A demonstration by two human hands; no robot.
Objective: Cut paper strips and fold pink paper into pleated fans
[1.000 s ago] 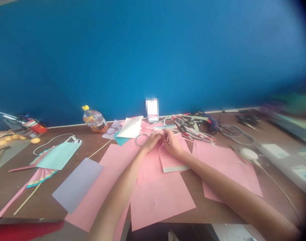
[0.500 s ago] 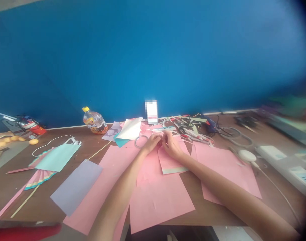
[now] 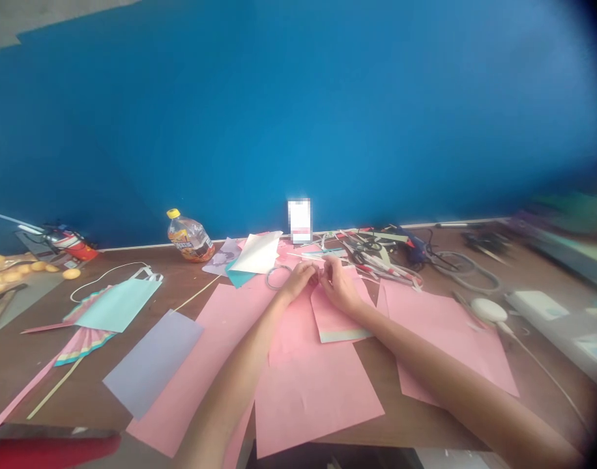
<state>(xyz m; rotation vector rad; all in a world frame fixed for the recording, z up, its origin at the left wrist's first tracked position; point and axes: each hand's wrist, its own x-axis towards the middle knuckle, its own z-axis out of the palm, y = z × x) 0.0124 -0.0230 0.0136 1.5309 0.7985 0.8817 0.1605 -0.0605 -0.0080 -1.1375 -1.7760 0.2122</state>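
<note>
Here, the left hand (image 3: 301, 281) and right hand (image 3: 341, 286) meet over the brown wooden table (image 3: 381, 372), fingers curled close together; whether they grip anything small, I cannot tell. The pink paper piece with a pale striped near edge (image 3: 335, 322) lies partly beneath the right hand, right of a thin grey ring (image 3: 268, 279).

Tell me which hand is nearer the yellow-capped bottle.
Left. The left hand is to the right of the bottle and closer to the camera; the right hand is farther right, beyond the left hand.
</note>
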